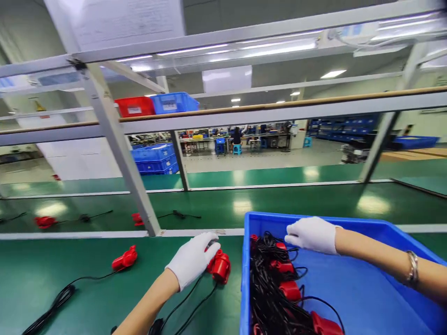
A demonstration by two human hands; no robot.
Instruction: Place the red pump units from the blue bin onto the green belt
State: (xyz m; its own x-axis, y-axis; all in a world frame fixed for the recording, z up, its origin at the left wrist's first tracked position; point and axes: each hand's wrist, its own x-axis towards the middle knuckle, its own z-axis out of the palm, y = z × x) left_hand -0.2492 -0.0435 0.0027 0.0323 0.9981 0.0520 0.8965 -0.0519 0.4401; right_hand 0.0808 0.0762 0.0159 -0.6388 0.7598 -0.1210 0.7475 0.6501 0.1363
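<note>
My left hand (194, 259), in a white glove, is closed around red plastic housings with black cords (220, 268) at the green work surface, beside the blue bin. Two cords run down from there toward me. My right hand (312, 235), also gloved, is above the far part of the blue bin (352, 221), with its fingers curled together. Whatever those fingers hold, if anything, is hidden. Below it, red housings (290, 291) and tangled black cords (268, 284) fill the bin's left side. Another red housing (125, 258) lies left of my left hand, its cord (57, 300) bundled.
A metal frame post (122, 153) rises behind the work surface. Past it, a green belt (87, 211) carries more red corded pieces. A red bin (135, 106) and a blue bin (176, 102) sit on the upper shelf. A person (237, 136) sits far back.
</note>
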